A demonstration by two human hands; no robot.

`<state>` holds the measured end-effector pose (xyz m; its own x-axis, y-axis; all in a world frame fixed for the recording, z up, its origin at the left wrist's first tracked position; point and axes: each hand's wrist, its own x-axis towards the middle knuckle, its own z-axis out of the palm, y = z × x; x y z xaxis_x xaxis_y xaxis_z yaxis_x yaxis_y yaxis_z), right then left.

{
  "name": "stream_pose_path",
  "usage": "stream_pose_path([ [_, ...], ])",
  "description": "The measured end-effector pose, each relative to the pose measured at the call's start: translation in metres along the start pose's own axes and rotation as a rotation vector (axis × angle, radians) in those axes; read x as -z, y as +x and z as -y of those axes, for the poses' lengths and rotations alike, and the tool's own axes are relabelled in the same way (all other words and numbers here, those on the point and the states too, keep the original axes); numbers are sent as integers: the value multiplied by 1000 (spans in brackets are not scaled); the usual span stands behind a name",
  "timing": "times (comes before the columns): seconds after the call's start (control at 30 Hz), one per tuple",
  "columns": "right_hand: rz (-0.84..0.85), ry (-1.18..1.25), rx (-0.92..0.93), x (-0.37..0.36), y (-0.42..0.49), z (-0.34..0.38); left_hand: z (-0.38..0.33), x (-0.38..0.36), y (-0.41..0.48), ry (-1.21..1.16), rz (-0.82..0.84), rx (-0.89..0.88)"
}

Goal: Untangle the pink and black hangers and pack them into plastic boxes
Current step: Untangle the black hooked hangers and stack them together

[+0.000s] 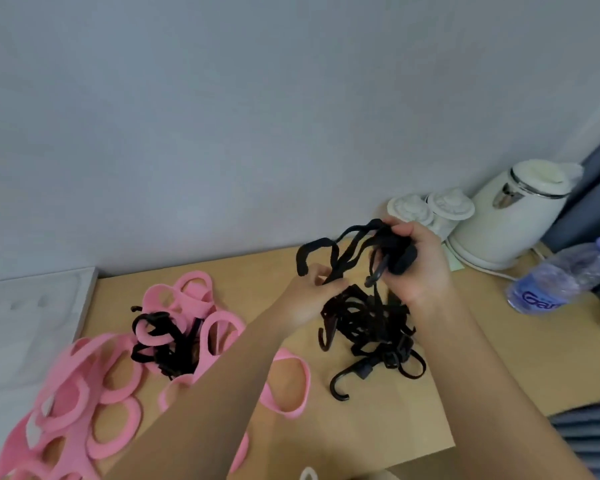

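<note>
A tangled bunch of black hangers hangs above the wooden table, its hooks dangling near the surface. My right hand grips the top of the bunch, fingers curled round black loops. My left hand pinches one black strand just left of it. On the table to the left lies a heap of pink hangers mixed with more black hangers. Further pink hangers spread toward the lower left corner.
A white kettle and two white lidded cups stand at the back right against the wall. A plastic water bottle lies at the right. A grey-white flat surface borders the table's left edge.
</note>
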<state>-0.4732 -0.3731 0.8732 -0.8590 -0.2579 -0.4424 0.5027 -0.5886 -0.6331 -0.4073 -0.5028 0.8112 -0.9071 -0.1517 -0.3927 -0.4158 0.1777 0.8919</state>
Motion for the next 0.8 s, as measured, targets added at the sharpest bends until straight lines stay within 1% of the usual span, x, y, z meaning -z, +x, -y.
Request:
stream_pose_path([
  [0.03,-85,-102,54,17,5,4,1,-8,4,-51,2,43],
  [0.13,-351,-650,190,64,14,4,0,-37,14,-275,-14,181],
  [0.2,-407,-896,229,90,15,-2,0,-53,22,-416,-9,264],
  [0.23,-403,-1005,221,102,17,-6,1,-60,24,-430,-7,280],
  [0.3,-367,-1212,146,122,22,-14,6,-71,26,-361,-10,278],
  [0.4,-324,-1465,52,139,26,-24,18,-72,24,-159,-37,223],
  [0.43,-330,-1553,62,140,27,-26,22,-70,22,-142,-55,198],
  [0.5,-338,-1679,153,135,25,-29,28,-63,20,-131,-97,160],
  [0.57,-294,-1717,312,122,24,-31,33,-54,18,-94,-133,141],
  [0.63,-174,-1700,405,105,23,-35,38,-44,15,-26,-168,134],
  [0.7,-18,-1668,407,86,24,-44,44,-31,9,91,-223,96],
  [0.8,168,-1687,423,62,27,-62,53,-7,-9,404,-237,-31],
])
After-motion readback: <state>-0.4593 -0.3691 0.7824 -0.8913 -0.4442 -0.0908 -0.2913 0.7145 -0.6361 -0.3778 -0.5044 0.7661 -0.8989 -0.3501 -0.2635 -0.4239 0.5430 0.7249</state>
